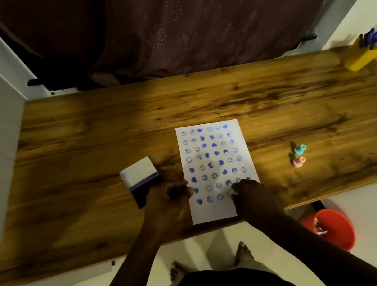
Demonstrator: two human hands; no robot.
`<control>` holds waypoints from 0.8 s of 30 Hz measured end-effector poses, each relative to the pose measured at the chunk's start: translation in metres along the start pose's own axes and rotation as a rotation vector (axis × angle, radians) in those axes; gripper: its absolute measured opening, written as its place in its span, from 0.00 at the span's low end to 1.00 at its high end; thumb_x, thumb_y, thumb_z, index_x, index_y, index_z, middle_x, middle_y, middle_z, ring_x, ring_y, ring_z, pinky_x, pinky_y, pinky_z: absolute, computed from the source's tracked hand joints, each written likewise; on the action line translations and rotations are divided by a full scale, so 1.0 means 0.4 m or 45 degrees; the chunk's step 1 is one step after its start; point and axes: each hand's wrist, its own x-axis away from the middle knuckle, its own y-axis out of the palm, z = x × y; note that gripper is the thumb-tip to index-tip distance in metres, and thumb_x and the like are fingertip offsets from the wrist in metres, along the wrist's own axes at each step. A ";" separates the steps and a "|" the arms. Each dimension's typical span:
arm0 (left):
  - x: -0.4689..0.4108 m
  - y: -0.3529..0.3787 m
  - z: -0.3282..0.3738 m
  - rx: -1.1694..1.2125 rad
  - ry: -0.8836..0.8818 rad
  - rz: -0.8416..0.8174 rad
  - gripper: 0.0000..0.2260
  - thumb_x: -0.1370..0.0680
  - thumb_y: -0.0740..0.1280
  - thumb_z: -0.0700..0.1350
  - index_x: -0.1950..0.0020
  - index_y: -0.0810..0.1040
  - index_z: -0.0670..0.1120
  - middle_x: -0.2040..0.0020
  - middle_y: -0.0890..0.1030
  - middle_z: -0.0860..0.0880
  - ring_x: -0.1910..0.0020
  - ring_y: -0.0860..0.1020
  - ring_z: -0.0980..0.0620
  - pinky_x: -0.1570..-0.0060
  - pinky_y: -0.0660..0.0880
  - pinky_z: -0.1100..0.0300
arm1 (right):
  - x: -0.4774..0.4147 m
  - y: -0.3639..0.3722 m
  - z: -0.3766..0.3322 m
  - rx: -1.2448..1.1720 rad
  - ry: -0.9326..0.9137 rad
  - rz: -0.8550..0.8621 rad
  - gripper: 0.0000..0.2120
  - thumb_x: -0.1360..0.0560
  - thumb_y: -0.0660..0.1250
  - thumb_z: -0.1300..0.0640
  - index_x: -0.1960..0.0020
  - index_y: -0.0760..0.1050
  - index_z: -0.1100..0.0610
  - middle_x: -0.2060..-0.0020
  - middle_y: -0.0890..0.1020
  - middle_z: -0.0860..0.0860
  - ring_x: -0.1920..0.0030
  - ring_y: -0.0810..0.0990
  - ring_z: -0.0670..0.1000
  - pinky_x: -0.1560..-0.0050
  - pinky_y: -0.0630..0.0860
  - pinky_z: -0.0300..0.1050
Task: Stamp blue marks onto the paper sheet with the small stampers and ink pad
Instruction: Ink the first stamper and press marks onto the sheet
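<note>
Seen from the head camera, a person stands at a long wood-grain tabletop [82,140] with a white sheet of paper [225,207] lying near its front edge, most of its surface covered in rows of blue stamped marks [212,156], smiley faces and hearts. The right hand [251,194] rests on the near right part of the sheet, its fingertips pinched tight around a small pale stamper [232,192] held against the paper at the end of the nearest row; only a sliver of that stamper shows between the fingers. The left hand [166,197] sits just left of the sheet, fingers curled around the near end of a dark blue ink pad [146,187], whose white lid [137,172] stands tilted open on the far side. The pad lies beside the sheet's left edge, not touching it. Well to the right of the paper, two more small stampers wait on the bare wood: a teal stamper [299,149] and, just nearer, a pink stamper [299,161], close together. At the far right corner of the table a yellow pen holder [363,58] carries blue pens [370,36]. A dark patterned curtain [186,18] hangs beyond the table, and a red bucket [334,230] sits on the floor below its near right edge.
</note>
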 end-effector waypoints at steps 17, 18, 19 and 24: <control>-0.024 0.073 0.105 0.259 0.069 -0.095 0.12 0.27 0.78 0.44 0.44 0.85 0.48 0.48 0.85 0.59 0.53 0.83 0.71 0.52 0.79 0.74 | -0.051 -0.125 0.072 -0.527 0.147 -0.038 0.11 0.26 0.75 0.46 0.57 0.86 0.54 0.58 0.88 0.50 0.57 0.86 0.50 0.55 0.81 0.40; -0.023 0.084 0.114 0.318 0.059 -0.098 0.11 0.27 0.78 0.43 0.45 0.86 0.50 0.47 0.86 0.55 0.52 0.84 0.66 0.48 0.82 0.67 | -0.051 -0.144 0.080 -0.739 0.202 -0.035 0.12 0.27 0.75 0.47 0.58 0.86 0.55 0.62 0.88 0.51 0.60 0.86 0.51 0.56 0.83 0.43; -0.021 0.094 0.124 0.377 0.056 -0.105 0.11 0.27 0.78 0.41 0.47 0.86 0.53 0.46 0.87 0.52 0.50 0.86 0.60 0.47 0.84 0.61 | -0.049 -0.161 0.085 -1.029 0.258 -0.049 0.10 0.28 0.77 0.48 0.57 0.87 0.55 0.63 0.88 0.53 0.61 0.87 0.53 0.58 0.83 0.44; -0.025 0.145 0.170 0.582 0.107 -0.217 0.23 0.27 0.76 0.33 0.53 0.86 0.65 0.50 0.89 0.54 0.48 0.87 0.45 0.51 0.85 0.51 | -0.033 -0.196 0.106 -1.827 0.275 -0.239 0.13 0.31 0.79 0.53 0.48 0.86 0.58 0.56 0.87 0.59 0.58 0.85 0.53 0.56 0.81 0.42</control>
